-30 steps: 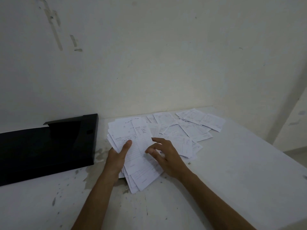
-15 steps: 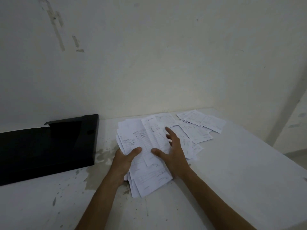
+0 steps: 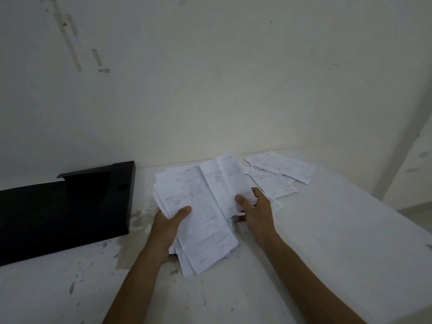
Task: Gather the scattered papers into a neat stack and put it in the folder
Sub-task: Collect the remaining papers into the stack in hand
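A: The left hand [image 3: 167, 226] grips the gathered stack [image 3: 198, 220] from its left edge, thumb laid flat across the top sheet, the other fingers hidden under the pile.

B: And the stack itself?

A: Uneven. Sheets fan out at the near end, their corners splayed toward the person, and the far end lifts off the table [image 3: 327, 242] while the near edge looks to sit on it or just above; hard to tell which.

B: The right hand [image 3: 256, 208]?

A: It pinches a long printed sheet [image 3: 230, 183], thumb on top, fingers curled beneath. That sheet lies tilted across the right side of the stack, overlapping it.

B: More papers out there?

A: Yes. Loose papers [image 3: 278, 173] lie scattered beyond the right hand, toward the far right corner of the table, overlapping one another flat on the surface. One small sheet pokes out just right of the right wrist.

B: The folder?

A: The black folder [image 3: 63, 206] lies on the table's left side, well apart from the stack, its far end against the wall [image 3: 210, 78]. Whether anything is inside cannot be told; the interior is too dark.

B: The table?

A: White, with chipped, scuffed patches near the left forearm.
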### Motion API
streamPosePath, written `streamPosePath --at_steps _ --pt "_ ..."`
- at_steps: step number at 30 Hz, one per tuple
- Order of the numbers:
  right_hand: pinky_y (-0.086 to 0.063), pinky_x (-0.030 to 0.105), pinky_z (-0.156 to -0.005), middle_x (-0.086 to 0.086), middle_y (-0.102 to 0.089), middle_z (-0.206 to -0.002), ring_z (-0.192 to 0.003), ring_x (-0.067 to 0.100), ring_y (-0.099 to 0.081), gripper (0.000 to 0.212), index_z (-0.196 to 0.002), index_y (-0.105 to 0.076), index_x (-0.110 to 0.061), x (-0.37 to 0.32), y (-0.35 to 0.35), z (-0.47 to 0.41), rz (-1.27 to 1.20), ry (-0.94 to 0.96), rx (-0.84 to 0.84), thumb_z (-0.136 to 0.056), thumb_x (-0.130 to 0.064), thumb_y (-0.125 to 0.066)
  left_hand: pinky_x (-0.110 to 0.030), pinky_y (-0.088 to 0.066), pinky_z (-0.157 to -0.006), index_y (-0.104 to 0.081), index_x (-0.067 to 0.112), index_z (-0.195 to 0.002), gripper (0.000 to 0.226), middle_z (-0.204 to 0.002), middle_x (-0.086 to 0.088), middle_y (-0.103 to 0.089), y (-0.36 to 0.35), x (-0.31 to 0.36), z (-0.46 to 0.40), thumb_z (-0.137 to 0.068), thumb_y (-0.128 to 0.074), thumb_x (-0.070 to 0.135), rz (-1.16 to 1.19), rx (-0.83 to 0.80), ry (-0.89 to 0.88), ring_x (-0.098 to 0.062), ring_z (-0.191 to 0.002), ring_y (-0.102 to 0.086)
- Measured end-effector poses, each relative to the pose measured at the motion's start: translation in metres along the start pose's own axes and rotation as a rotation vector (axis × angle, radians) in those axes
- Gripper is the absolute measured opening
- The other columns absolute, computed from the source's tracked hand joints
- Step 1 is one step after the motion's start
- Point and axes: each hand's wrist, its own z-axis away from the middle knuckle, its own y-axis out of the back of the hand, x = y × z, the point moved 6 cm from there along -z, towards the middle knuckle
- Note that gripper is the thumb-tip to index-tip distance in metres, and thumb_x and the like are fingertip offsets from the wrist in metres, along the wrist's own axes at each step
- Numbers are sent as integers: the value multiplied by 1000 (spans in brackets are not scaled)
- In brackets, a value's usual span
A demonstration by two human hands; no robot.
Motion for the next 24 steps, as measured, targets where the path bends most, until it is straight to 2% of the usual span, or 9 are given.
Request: streamPosePath --at_steps 3,5,7,10,13,17,19,21,24 --pt "-63 48 -60 10 -71 -103 -83 29 -74 13 -98 -61 -7 6 17 -5 -35 -61 143 -93 -17 -68 -40 -52 -90 -65 23 -117 34 -113 -1 -70 17 5 -3 -85 -74 23 75 77 47 -22 -103 -65" --pt "-63 47 -62 12 -71 -105 -88 30 -73 13 -97 -60 -6 8 19 -6 -20 -68 162 -93 -16 -68 -42 -53 -86 -67 23 -115 33 -112 -4 -71 23 4 -6 -84 -74 26 120 84 91 -26 -103 -64" --pt "-63 45 -62 16 -70 -105 -88 31 -73 16 -97 -58 -3 5 9 -3 -20 -62 89 -93 -14 -68 -41 -53 -84 -67 24 -112 28 -110 -5 -71 22 2 -6 -84 -73 27 127 63 105 -27 -102 -64" --pt "-63 40 -67 17 -70 -111 -89 29 -74 19 -110 -59 0 -3 -15 7 -67 -70 -124 -96 -12 -64 -46 -52 -94 -67 23 -114 30 -115 -5 -71 14 -2 -5 -85 -73 24 110 44 106 -26 -106 -65" --pt "-60 42 -83 5 -73 -119 -103 26 -73 26 -127 -61 -19 -4 -33 18 -99 -122 -310 -103 -25 -53 -46 -54 -91 -66 22 -120 36 -117 -4 -72 10 -5 -6 -85 -74 22 106 44 85 -26 -107 -66" --pt "-57 31 -80 -1 -73 -119 -107 21 -72 35 -128 -62 -27 -10 -38 27 -104 -171 -368 -107 -41 -38 -48 -54 -91 -65 22 -123 37 -117 -4 -72 10 -8 -7 -87 -72 20 140 7 89 -27 -108 -67" --pt "-56 27 -85 -4 -71 -124 -113 17 -69 41 -132 -60 -27 -14 -42 30 -74 -141 -406 -106 -46 -35 -50 -52 -96 -64 21 -125 38 -119 -4 -71 7 -8 -8 -88 -70 19 145 -15 86 -27 -111 -66" --pt "-54 31 -98 -4 -68 -130 -121 15 -64 42 -136 -57 -24 -16 -46 33 -55 -73 -471 -106 -44 -36 -51 -50 -98 -63 20 -126 38 -121 -5 -70 2 -8 -6 -88 -69 18 128 -50 77 -27 -112 -65" --pt "-57 43 -95 1 -69 -128 -117 21 -67 38 -137 -54 -21 -17 -50 38 -25 -35 -550 -105 -37 -44 -52 -50 -99 -64 20 -124 36 -120 -6 -71 -3 -8 -6 -89 -68 16 91 -68 65 -28 -111 -66"
